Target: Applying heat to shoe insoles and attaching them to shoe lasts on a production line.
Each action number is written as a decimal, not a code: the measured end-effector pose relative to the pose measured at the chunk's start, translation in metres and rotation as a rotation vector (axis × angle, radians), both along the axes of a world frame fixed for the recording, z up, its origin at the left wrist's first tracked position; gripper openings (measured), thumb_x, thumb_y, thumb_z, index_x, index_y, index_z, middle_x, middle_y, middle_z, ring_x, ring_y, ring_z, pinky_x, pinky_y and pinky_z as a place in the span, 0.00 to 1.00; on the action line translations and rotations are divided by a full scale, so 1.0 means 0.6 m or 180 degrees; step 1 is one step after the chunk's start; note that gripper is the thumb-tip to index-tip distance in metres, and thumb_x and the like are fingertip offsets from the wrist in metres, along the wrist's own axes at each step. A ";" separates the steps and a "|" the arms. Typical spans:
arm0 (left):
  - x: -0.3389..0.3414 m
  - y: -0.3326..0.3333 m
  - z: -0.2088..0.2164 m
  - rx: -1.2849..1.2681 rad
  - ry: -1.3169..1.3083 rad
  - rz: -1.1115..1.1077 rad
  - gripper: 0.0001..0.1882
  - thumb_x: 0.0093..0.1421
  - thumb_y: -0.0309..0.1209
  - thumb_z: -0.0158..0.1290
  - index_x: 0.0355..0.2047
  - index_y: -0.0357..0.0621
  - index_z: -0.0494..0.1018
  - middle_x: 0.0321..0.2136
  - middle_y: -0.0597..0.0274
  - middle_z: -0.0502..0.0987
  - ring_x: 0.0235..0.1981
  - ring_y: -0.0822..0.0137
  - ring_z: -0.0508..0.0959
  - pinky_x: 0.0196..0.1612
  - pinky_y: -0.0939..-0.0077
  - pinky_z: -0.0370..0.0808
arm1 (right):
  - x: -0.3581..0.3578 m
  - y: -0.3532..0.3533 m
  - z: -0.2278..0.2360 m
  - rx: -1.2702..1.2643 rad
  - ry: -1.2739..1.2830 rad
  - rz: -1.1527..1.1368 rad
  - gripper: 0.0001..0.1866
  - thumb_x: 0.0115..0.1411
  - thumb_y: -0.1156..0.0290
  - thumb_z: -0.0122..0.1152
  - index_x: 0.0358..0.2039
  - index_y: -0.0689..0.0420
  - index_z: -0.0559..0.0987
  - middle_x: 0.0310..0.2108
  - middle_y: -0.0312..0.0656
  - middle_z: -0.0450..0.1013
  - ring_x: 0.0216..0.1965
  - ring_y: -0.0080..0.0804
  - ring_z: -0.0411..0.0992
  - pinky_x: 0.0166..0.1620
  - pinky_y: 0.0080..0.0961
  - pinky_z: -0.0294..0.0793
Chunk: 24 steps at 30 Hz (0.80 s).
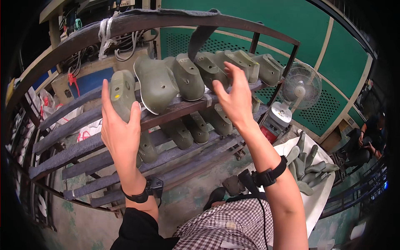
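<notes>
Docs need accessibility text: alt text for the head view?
A person's left hand grasps an olive-green molded piece at a rack, beside a row of similar pieces; the right hand is open by that row. Behind are a white fan and green panels.

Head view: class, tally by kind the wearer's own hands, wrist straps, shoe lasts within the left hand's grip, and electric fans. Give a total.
Wearer's hands: 2
Black wrist straps: 2
Gripped olive-green shoe last: 1
Electric fan: 1
Total: 6
</notes>
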State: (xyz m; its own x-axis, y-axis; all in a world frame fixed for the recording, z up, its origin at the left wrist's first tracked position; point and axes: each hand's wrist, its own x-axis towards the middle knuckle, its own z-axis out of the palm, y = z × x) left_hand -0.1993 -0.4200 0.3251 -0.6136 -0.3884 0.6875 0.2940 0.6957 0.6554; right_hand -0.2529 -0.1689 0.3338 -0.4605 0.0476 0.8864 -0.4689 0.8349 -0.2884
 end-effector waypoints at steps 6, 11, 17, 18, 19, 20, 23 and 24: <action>-0.006 0.017 -0.011 0.0420 0.0907 -0.0408 0.37 0.61 0.23 0.53 0.70 0.45 0.53 0.65 0.38 0.62 0.67 0.50 0.62 0.68 0.58 0.56 | -0.052 -0.019 -0.012 -0.0187 -0.0749 -0.0407 0.33 0.57 0.50 0.62 0.53 0.65 0.71 0.40 0.58 0.75 0.42 0.56 0.76 0.46 0.47 0.75; -0.018 0.066 -0.011 -0.0223 0.1492 0.0061 0.34 0.64 0.29 0.57 0.67 0.35 0.56 0.63 0.41 0.65 0.61 0.55 0.68 0.65 0.61 0.61 | -0.071 0.004 -0.018 -0.0287 -0.0404 -0.0348 0.29 0.52 0.53 0.67 0.42 0.66 0.73 0.37 0.53 0.74 0.44 0.50 0.71 0.50 0.41 0.67; 0.060 0.271 -0.155 0.0235 0.2934 -0.2435 0.24 0.62 0.18 0.48 0.58 0.30 0.57 0.51 0.27 0.69 0.52 0.36 0.73 0.59 0.35 0.71 | 0.150 0.193 -0.115 -0.0565 0.0764 0.0531 0.20 0.52 0.69 0.65 0.47 0.59 0.76 0.38 0.44 0.72 0.42 0.46 0.72 0.45 0.37 0.73; 0.090 0.337 -0.205 -0.0059 0.2021 -0.3434 0.25 0.63 0.19 0.45 0.60 0.34 0.55 0.55 0.32 0.65 0.56 0.38 0.71 0.62 0.40 0.68 | 0.200 0.291 -0.181 -0.0630 0.0630 -0.0072 0.17 0.54 0.72 0.63 0.46 0.58 0.78 0.37 0.42 0.74 0.39 0.44 0.73 0.43 0.35 0.74; 0.135 0.398 -0.254 -0.0057 0.0932 -0.4190 0.26 0.62 0.20 0.46 0.60 0.34 0.55 0.57 0.36 0.65 0.58 0.40 0.69 0.64 0.44 0.65 | 0.243 0.381 -0.258 -0.0951 0.0248 -0.0552 0.18 0.57 0.72 0.62 0.49 0.59 0.77 0.37 0.43 0.75 0.38 0.39 0.74 0.42 0.32 0.75; 0.171 0.461 -0.285 -0.0615 -0.0043 -0.4751 0.25 0.60 0.22 0.50 0.58 0.35 0.61 0.57 0.39 0.66 0.60 0.42 0.68 0.64 0.47 0.62 | 0.293 0.473 -0.345 -0.2046 -0.0463 -0.0767 0.18 0.62 0.70 0.60 0.51 0.61 0.76 0.38 0.43 0.76 0.38 0.33 0.75 0.41 0.30 0.75; 0.259 0.619 -0.395 -0.2366 -0.1138 -0.5530 0.27 0.56 0.32 0.60 0.56 0.42 0.70 0.57 0.50 0.67 0.65 0.41 0.61 0.69 0.40 0.50 | 0.472 0.754 -0.642 -0.5207 -0.1576 -0.1918 0.33 0.65 0.52 0.57 0.61 0.63 0.64 0.46 0.51 0.72 0.41 0.40 0.76 0.42 0.33 0.80; 0.276 0.653 -0.440 -0.2715 -0.1423 -0.5736 0.29 0.56 0.36 0.61 0.58 0.44 0.69 0.59 0.51 0.66 0.67 0.42 0.58 0.70 0.39 0.44 | 0.513 0.800 -0.704 -0.5470 -0.1539 -0.2419 0.33 0.64 0.52 0.57 0.60 0.63 0.65 0.46 0.51 0.72 0.40 0.41 0.77 0.41 0.35 0.81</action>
